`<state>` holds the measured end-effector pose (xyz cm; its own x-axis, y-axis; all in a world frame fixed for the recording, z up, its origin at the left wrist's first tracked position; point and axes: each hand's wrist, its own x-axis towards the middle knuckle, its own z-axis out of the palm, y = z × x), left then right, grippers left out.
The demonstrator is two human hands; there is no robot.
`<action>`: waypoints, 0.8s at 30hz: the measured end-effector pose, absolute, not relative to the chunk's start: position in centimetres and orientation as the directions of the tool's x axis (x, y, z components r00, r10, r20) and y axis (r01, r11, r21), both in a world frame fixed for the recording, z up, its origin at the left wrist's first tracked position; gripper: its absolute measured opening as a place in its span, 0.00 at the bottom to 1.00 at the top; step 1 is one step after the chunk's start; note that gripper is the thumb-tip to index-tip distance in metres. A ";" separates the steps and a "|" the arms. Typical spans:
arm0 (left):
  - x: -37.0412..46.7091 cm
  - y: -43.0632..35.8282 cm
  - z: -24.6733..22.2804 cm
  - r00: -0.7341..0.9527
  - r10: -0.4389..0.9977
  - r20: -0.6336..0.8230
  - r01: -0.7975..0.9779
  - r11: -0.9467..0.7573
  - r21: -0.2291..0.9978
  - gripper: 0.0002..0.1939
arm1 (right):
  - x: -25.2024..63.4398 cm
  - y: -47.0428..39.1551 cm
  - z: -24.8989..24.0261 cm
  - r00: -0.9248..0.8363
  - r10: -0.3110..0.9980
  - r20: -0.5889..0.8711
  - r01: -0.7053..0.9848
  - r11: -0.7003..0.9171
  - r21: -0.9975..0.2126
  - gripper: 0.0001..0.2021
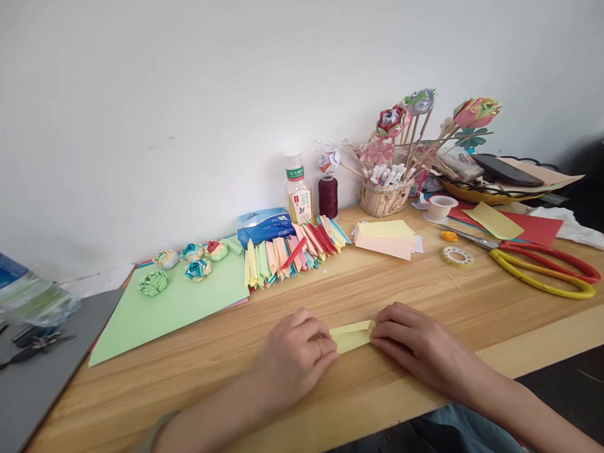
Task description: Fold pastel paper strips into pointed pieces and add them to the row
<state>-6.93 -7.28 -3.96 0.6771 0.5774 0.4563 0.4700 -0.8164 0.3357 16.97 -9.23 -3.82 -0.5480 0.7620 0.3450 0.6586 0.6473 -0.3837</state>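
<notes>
A pale yellow strip of folded paper [353,336] lies low over the wooden table [189,385], near its front edge. My left hand [300,353], with a ring on one finger, has its fingers pressed together on the strip's left end. At the right end, the fingertips of my right hand [417,345] pinch the paper. Both thumbs are partly hidden. Beyond the hands stands a row of folded coloured papers [283,257], with a stack of yellow and pink paper pieces [385,239] to its right.
Green sheets [180,318] with paper flowers [198,270] lie at left, beside a water bottle [29,292]. Scissors [544,262], a tape roll [456,256] and red paper [537,227] are at right. A flower basket [385,197], thread spool [328,197] and small bottle [299,193] stand behind.
</notes>
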 end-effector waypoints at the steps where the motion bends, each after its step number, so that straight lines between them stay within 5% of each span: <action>1: -6.8 -7.3 -3.9 0.645 0.627 0.437 0.482 -0.777 0.404 0.06 | 16.9 -9.2 -3.8 -0.531 0.777 0.338 0.664 0.630 -0.403 0.10; 8: -6.0 -7.6 -3.4 0.481 0.845 0.235 0.583 -0.508 0.634 0.05 | 16.1 -9.1 -3.5 -0.400 0.870 0.287 0.712 0.493 -0.501 0.09; 24: -5.2 -7.2 -3.9 0.386 0.907 0.169 0.679 -0.403 0.613 0.07 | 15.4 -8.7 -3.3 -0.343 0.914 0.215 0.809 0.404 -0.428 0.08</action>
